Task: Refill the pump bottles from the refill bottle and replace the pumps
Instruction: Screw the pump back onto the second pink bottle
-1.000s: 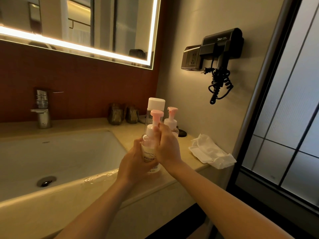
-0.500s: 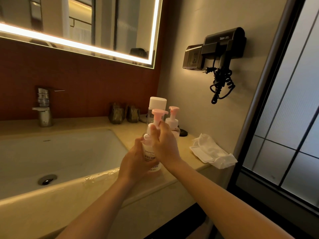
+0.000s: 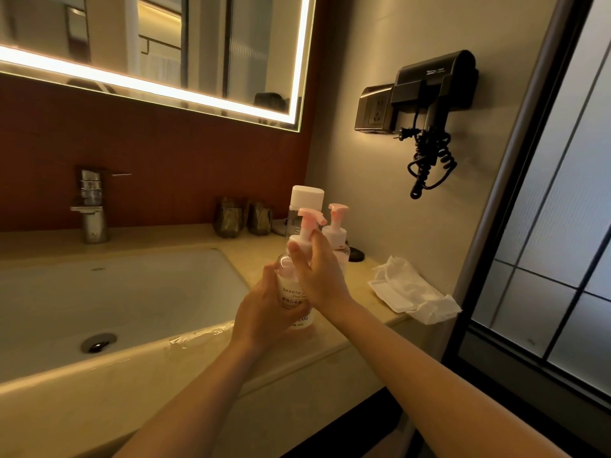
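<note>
A clear pump bottle [image 3: 292, 294] with printed lettering stands on the counter's front right part, its pink pump [image 3: 309, 223] seated on top. My left hand [image 3: 264, 312] grips the bottle's body from the left. My right hand [image 3: 319, 276] wraps the pump's white collar, fingers pointing up. Behind it stands a second pump bottle [image 3: 335, 234] with a pink pump, and a taller clear refill bottle [image 3: 305, 200] with a white cap.
The beige counter [image 3: 330, 338] holds a sink [image 3: 115, 302] to the left with a chrome tap [image 3: 91, 209]. Two dark cups [image 3: 243, 216] stand at the back wall, a crumpled white cloth [image 3: 410, 289] lies right. A wall hair dryer [image 3: 433, 94] hangs above.
My right hand has shifted round the pump collar, its fingers now more upright. The bottle and my left hand stay in place.
</note>
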